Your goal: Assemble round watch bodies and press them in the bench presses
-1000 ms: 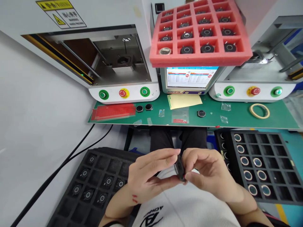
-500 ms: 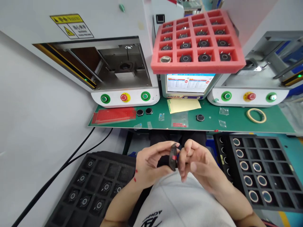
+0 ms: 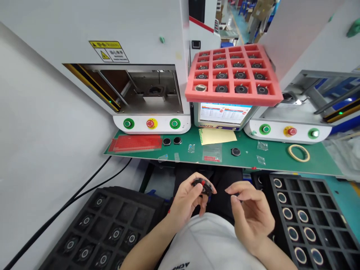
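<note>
The left hand (image 3: 182, 204) pinches the dark round case (image 3: 207, 188) between a thumb laid over its upper side and fingers curled round the rim and beneath; the red piece (image 3: 203, 182) sits on the case, just beyond the left thumb tip; a light grip on the rim would serve best, thumb off the red piece, case tilted little so the piece is easy to see; to the right of those fingertips, well apart from the case, the right hand (image 3: 253, 215) has its thumb and forefinger bent close together, the other fingers curled; whether they pinch anything small, I cannot tell; bringing that forefinger in squarely, pad flat, should avoid dragging the red piece askew.
</note>
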Tool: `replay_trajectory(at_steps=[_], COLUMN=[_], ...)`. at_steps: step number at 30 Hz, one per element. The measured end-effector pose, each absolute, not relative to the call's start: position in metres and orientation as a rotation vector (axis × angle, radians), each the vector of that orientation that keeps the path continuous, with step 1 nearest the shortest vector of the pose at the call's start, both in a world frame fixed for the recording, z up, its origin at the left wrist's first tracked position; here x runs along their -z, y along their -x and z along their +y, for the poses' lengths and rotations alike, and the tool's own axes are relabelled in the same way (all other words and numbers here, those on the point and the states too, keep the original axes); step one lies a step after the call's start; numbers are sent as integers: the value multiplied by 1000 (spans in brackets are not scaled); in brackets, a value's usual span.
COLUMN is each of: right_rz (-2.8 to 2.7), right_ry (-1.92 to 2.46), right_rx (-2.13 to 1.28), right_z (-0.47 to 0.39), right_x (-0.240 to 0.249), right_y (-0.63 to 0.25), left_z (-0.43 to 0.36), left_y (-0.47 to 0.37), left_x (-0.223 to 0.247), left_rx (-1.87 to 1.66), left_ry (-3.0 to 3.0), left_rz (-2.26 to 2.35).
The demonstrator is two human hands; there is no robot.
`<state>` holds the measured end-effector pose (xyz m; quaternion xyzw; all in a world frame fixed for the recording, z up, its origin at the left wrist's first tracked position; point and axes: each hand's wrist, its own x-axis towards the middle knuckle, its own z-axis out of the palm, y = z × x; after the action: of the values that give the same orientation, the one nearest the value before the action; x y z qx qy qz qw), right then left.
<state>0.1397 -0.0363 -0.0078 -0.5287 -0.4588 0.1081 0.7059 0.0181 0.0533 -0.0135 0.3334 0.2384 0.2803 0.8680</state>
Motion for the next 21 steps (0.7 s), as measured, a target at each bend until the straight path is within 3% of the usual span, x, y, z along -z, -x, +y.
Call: replay_trajectory(at_steps=[8,15,21], right_rz=[-1106,-901,-813], right_ry=[1242,1083,955], right_rx=[-297,-1024,-1139], right_z=[-31,-24,-20], right_x=[19,4,5], right_y=[-134,-127,-127], left_z=[39,34,37], left_y=[-17,-15,-15], left_x=[19,16,5], left_rx=[-782,-813,-933], left_ry=[-1118,-1497,-1800], left_rz=[657,634,553])
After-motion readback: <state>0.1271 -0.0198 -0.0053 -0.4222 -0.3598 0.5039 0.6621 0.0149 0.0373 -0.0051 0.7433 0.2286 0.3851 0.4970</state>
